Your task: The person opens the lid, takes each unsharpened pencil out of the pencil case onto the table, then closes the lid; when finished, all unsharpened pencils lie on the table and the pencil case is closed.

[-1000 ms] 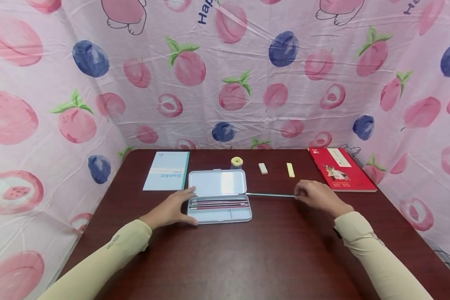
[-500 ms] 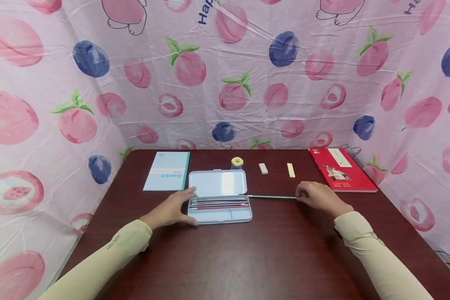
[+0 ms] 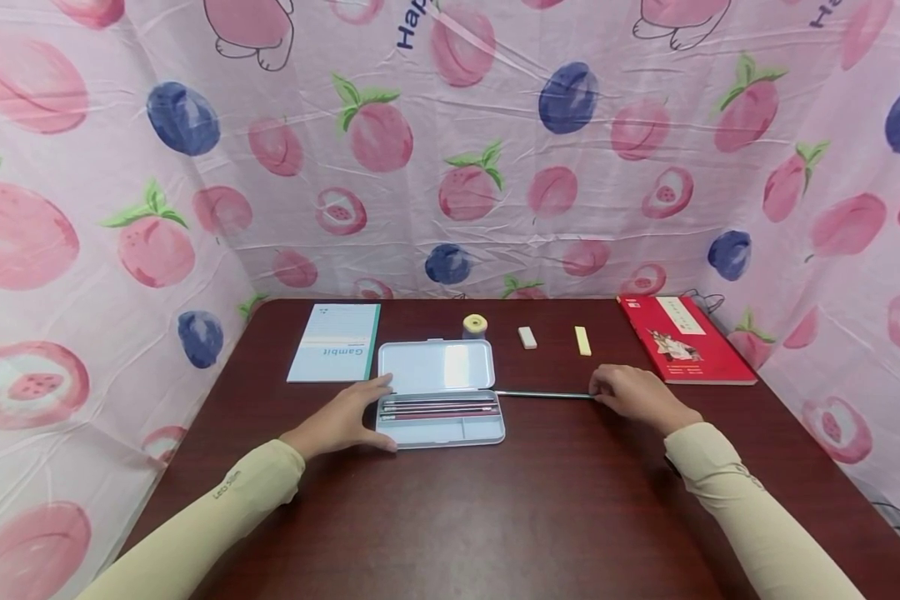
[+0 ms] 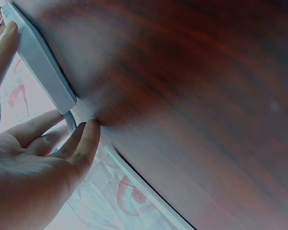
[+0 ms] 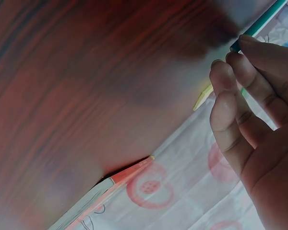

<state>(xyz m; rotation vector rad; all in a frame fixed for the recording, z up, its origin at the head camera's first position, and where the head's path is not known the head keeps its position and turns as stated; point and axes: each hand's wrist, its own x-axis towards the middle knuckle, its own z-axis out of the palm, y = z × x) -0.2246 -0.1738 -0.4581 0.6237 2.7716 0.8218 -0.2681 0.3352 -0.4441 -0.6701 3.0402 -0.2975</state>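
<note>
A pale blue pencil case (image 3: 420, 431) lies with its lid raised back in the middle of the table; several pencils (image 3: 435, 411) rest in its rear compartment. My left hand (image 3: 337, 423) spans its left end, thumb at the front corner and fingers at the hinge side, holding it. Between the thumb and fingertips of my right hand (image 3: 637, 396) is the end of a dark green pencil (image 3: 547, 395), seen too in the right wrist view as a green pencil (image 5: 261, 21). The pencil lies nearly level, its far tip beside the case's right edge.
A yellow-topped round container (image 3: 475, 325) stands behind the lid. Farther right are a white eraser (image 3: 527, 337), a yellow strip (image 3: 582, 341) and a red book (image 3: 682, 342). To the left lies a notebook (image 3: 335, 342). Patterned cloth (image 3: 450, 167) surrounds the table.
The green pencil's left tip has shifted slightly right and toward the front, along the case's right edge. My right hand has moved only a little; my left hand stays at the case.
</note>
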